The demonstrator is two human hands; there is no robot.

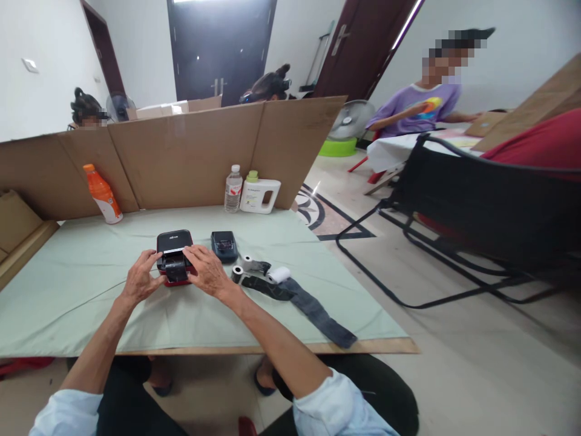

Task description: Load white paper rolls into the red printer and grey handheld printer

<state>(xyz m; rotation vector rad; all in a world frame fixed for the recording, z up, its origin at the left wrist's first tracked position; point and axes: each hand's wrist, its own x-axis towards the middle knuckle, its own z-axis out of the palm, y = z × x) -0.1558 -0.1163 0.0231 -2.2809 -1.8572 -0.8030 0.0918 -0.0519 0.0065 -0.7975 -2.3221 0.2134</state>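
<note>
My left hand (141,277) and right hand (205,268) loosely cup one red-and-black printer (173,254) between them; one dark printer (224,245) and three paper rolls (247,263) lie beside.

Bright, even indoor light, glare on dark door (221,42), wide-angle bending at edges.

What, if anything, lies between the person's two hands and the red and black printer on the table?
Nothing visible. The left hand and the right hand both rest directly on the red and black printer, one on each side. The dark blue device, the paper rolls and the dark strip lie off to the right, apart from it.
</note>
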